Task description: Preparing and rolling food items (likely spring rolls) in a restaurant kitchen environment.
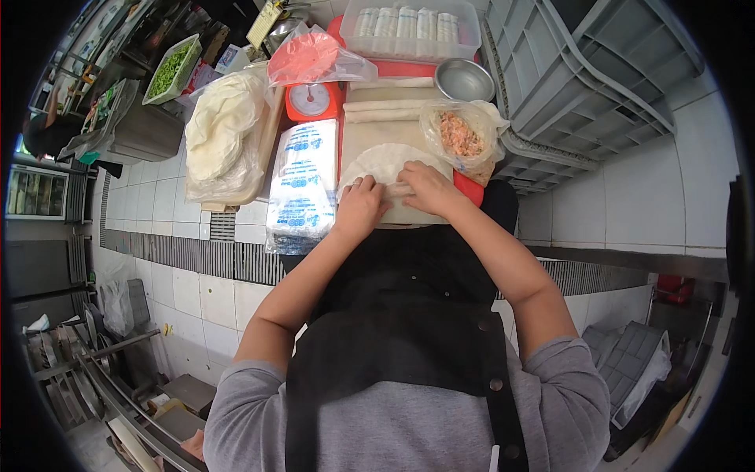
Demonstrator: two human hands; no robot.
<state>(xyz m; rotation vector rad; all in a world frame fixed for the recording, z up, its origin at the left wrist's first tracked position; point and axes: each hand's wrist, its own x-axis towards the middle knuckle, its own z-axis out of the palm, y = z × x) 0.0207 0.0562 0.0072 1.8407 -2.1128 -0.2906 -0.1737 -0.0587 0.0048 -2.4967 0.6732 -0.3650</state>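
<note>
A thin round dough wrapper (383, 159) lies on a pale board (377, 131), its near edge folded into a roll. My left hand (363, 203) and my right hand (426, 187) press and grip the two sides of this roll with curled fingers. Finished long rolls (383, 111) lie across the board beyond the wrapper. Right of them stands an open plastic bag of pinkish minced filling (461, 134), and behind it a metal bowl (465, 81). What lies under my fingers is partly hidden.
Left of the board are a stack of printed plastic bags (302, 177), an orange kitchen scale (312, 101) and a pile of wrappers in plastic (227, 130). A clear container of wrapped rolls (410, 29) stands behind. Grey crates (566, 76) rise at the right. A person (50, 133) is far left.
</note>
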